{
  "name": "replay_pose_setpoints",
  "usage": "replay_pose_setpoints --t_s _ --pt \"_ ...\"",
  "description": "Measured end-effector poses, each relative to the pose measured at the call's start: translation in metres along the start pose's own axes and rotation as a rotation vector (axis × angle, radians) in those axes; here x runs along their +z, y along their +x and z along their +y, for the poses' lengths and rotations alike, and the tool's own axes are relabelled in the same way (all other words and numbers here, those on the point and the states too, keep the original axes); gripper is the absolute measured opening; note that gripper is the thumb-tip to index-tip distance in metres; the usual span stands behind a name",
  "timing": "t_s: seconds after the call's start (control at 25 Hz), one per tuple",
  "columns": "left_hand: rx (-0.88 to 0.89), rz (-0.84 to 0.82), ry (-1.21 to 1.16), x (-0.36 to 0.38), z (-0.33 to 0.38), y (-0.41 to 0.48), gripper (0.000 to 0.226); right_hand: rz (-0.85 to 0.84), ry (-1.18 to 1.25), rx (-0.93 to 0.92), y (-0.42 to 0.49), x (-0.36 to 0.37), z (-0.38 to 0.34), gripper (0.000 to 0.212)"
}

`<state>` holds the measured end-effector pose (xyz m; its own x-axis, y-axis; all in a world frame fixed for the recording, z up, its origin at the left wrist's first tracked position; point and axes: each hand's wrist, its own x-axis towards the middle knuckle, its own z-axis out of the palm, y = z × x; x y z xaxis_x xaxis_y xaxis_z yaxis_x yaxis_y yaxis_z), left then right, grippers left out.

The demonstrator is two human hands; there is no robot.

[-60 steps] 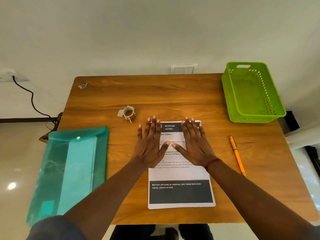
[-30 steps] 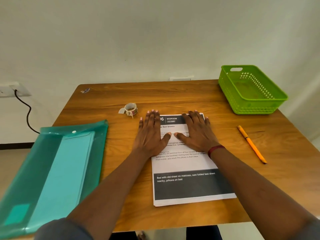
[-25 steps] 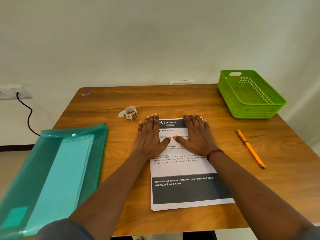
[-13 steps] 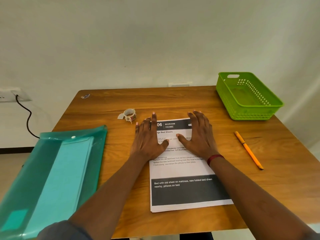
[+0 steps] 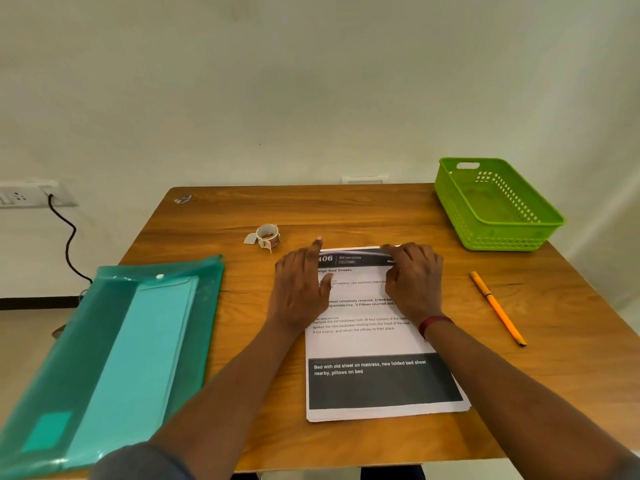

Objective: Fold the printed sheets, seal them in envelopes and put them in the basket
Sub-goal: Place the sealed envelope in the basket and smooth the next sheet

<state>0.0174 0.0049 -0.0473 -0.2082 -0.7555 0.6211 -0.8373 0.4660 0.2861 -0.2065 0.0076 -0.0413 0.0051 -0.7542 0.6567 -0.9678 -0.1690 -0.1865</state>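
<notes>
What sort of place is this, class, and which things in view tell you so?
Likely a plain indoor room set up for paperwork: a wooden table against a bare wall, a stack of printed sheets, a teal document folder, and a wall socket with a cable.

The printed sheet (image 5: 363,344) reads "406" and "Bed with old sheet on mattress".

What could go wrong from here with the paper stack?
The right hand curls at the far edge of the stack of printed sheets; it may lift more than one.
The left hand presses only the stack's left edge, so sheets could skew and fold crooked.
The teal folder overhangs the table edge and might slide off.
</notes>
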Motion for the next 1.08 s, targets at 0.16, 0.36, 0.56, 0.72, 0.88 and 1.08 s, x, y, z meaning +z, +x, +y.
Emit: replay_pose_setpoints --t_s 0.16,0.36,0.56,0.72,0.88,1.08 --pt "0.128 0.097 0.059 -0.002 0.002 -0.001 0.035 -0.078 -0.008 -0.071 0.002 -0.003 0.003 0.023" --pt "0.224 -0.004 0.061 0.001 -0.003 0.001 0.015 -0.198 0.037 -0.131 -0.006 -0.015 0.000 0.019" --pt "0.133 -0.214 0.152 -0.007 0.015 0.005 0.013 -0.417 0.006 -0.119 -0.018 -0.024 -0.005 0.039" --pt "0.031 -0.414 0.183 -0.009 0.029 0.002 0.025 -0.664 -0.005 -0.122 -0.023 -0.027 -0.011 0.057" --pt "0.001 -0.526 0.142 -0.008 0.032 -0.013 0.049 -0.789 -0.053 -0.128 -0.029 -0.024 -0.016 0.076" --pt "0.045 -0.651 0.179 -0.002 0.028 -0.017 0.059 -0.806 -0.042 -0.133 -0.033 -0.020 -0.039 0.067"
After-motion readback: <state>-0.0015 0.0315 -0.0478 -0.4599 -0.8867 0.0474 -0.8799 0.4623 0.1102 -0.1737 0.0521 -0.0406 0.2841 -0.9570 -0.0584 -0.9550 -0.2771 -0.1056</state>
